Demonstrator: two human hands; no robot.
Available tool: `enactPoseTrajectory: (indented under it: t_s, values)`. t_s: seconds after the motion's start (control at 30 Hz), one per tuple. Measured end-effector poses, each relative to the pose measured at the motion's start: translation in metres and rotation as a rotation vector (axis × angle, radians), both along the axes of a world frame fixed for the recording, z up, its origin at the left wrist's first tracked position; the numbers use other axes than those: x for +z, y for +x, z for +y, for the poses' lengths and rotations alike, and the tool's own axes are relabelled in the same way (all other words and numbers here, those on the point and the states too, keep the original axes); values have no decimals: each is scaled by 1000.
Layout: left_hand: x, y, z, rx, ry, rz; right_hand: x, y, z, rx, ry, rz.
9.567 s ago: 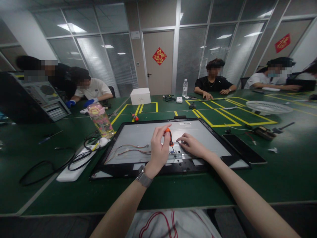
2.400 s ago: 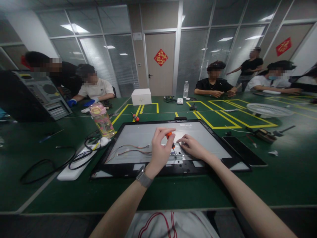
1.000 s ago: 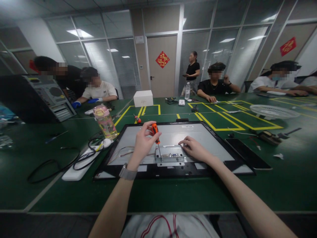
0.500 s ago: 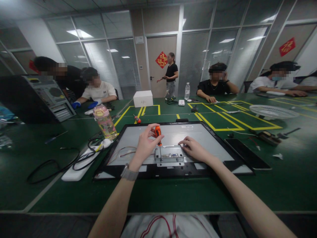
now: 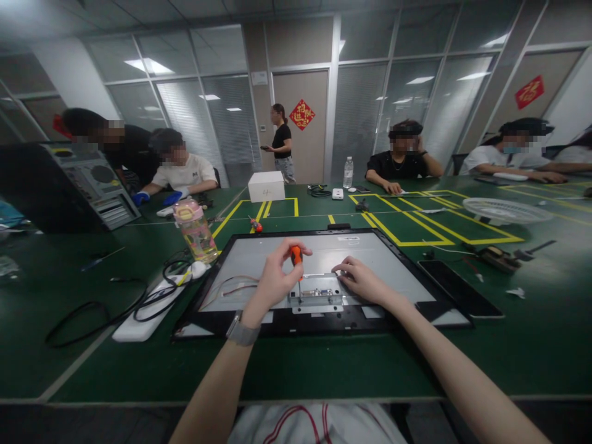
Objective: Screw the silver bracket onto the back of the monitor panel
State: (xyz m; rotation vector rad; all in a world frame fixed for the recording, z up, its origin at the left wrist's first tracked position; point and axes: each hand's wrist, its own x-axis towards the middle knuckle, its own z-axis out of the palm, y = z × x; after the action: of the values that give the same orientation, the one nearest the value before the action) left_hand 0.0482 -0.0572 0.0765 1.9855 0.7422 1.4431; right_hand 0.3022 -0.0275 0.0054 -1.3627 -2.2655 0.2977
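Note:
A display panel [image 5: 370, 253] with a black frame lies flat, its grey back facing up. Near its front edge sits a metal bracket [image 5: 337, 301] with connector ports along it. My left hand [image 5: 275, 268] is closed round the orange and black handle of a screwdriver [image 5: 297, 254]. The screwdriver stands nearly upright, its shaft reaching down to the bracket's left part; the tip is too small to make out. My right hand [image 5: 358, 277] has its bent fingers on the bracket's upper right corner, thumb and forefinger close together there. Thin wires [image 5: 238, 283] run over the panel's left side.
Left of the panel are a white power strip [image 5: 139, 320], black cables and a drink bottle [image 5: 194, 228]. A phone [image 5: 457, 287] lies to the right. Beyond are a red-handled tool [image 5: 256, 226], a white box [image 5: 267, 186] and a computer case [image 5: 87, 185]. Several people are around the table.
My left hand has shifted slightly round the screwdriver handle, with the fingers turned further over its top. My right hand stays at the bracket. A standing person in the background has moved left.

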Motion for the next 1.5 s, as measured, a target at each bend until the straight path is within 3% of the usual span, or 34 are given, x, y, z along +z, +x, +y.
enactPoseTrajectory:
  t_s: [0.1, 0.17, 0.3, 0.5, 0.73, 0.97, 1.1, 1.5]
  values:
    - [1, 2, 1, 123, 105, -29, -1, 0, 0, 0, 0, 0]
    - [2, 2, 1, 169, 93, -65, -2, 0, 0, 1, -5, 3]
    - [2, -1, 0, 96, -48, -134, -3, 0, 0, 3, -9, 9]
    - [0, -1, 0, 217, 67, -123, -3, 0, 0, 11, -6, 35]
    - [-2, -1, -1, 154, 10, -130, -4, -2, 2, -16, -11, 43]
    - [-7, 1, -1, 189, 44, -128, -11, -1, 9, -10, -23, 101]
    - [-7, 1, -1, 268, 66, -136, -14, 4, 16, 24, -85, 177]
    - [-10, -2, 8, 279, 30, -209, 0, 9, 41, 96, -299, 183]
